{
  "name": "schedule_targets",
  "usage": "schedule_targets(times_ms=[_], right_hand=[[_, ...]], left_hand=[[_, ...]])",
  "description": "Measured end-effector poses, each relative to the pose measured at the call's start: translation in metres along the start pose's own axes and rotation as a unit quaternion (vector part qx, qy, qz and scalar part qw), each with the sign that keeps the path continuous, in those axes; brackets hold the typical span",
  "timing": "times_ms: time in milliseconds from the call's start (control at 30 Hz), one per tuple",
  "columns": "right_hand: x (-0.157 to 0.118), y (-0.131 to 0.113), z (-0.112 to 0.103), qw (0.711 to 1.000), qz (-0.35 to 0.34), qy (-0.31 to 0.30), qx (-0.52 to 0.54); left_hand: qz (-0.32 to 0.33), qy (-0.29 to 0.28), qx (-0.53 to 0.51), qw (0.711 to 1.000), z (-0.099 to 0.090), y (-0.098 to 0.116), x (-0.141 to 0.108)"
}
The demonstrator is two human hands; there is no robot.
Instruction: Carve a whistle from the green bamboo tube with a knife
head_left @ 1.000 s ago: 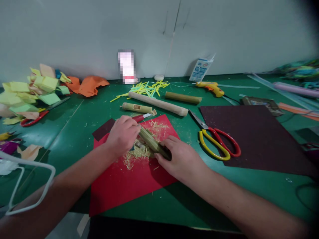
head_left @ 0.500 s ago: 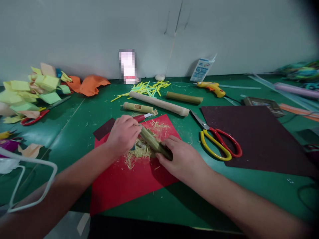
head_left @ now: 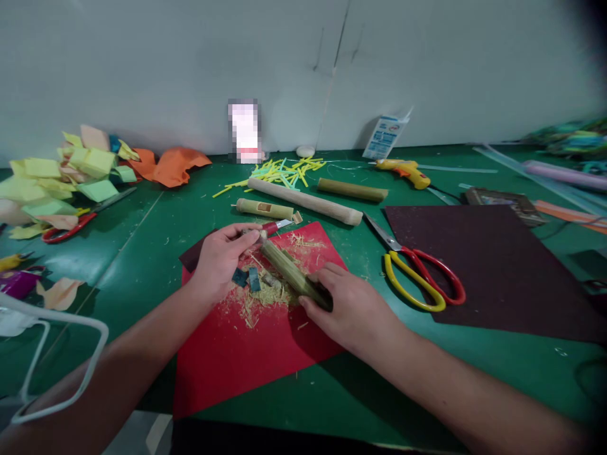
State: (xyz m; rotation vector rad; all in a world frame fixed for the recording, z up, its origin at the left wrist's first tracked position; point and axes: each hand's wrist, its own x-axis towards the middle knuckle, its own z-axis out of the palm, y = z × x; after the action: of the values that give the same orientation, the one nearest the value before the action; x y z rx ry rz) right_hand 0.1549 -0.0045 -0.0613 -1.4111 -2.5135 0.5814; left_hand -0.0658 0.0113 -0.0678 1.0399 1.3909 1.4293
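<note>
Fingers of my right hand (head_left: 348,303) wrap round the lower end of a green bamboo tube (head_left: 294,272), which slants over a red sheet (head_left: 237,366). At the tube's upper left end, my left hand (head_left: 222,256) pinches a small pale piece (head_left: 262,236). Whether that piece is joined to the tube I cannot tell. Beneath the tube lie pale shavings (head_left: 256,300) and small dark blue pieces (head_left: 255,279). Just behind my left hand is a red-handled knife (head_left: 275,227). A bamboo piece with a rectangular notch (head_left: 265,209) lies beyond it.
Red and yellow scissors (head_left: 417,272) rest partly on a dark sheet (head_left: 493,272) at the right. Farther back are a wooden stick (head_left: 306,202), a bamboo tube (head_left: 352,189), thin yellow strips (head_left: 303,167) and a yellow glue gun (head_left: 405,172). Folded papers (head_left: 61,177) lie left.
My left hand has shifted slightly left and turned, its thumb now on top at the tube's end. More dark blue pieces show beside it. My right hand keeps its hold on the tube.
</note>
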Motion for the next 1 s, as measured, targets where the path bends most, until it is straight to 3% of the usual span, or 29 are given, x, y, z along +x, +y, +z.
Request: schedule_targets(times_ms=[133,400,533,733,800,867,1000], right_hand=[[0.0,-0.001,-0.001,1.0,0.002,-0.004,0.001],[-0.001,0.001,-0.002,1.0,-0.002,-0.004,0.004],[0.0,0.0,-0.001,1.0,0.002,-0.004,0.006],[0.0,0.001,0.0,1.0,-0.002,0.001,0.008],[0.0,0.001,0.0,1.0,-0.002,0.003,0.007],[0.001,0.001,0.0,1.0,-0.004,0.004,0.006],[0.0,0.0,0.0,1.0,0.0,0.006,0.005]], left_hand=[[-0.003,0.006,-0.023,1.0,-0.001,0.001,0.0],[-0.022,-0.041,-0.073,0.996,0.0,0.006,-0.002],[-0.015,-0.028,-0.012,0.999,-0.002,0.004,-0.002],[0.074,0.005,0.122,0.99,-0.007,0.006,-0.006],[0.141,0.017,0.216,0.966,-0.009,0.007,-0.007],[0.239,0.002,0.312,0.92,-0.01,0.007,-0.006],[0.359,-0.114,0.42,0.826,-0.012,0.002,-0.001]])
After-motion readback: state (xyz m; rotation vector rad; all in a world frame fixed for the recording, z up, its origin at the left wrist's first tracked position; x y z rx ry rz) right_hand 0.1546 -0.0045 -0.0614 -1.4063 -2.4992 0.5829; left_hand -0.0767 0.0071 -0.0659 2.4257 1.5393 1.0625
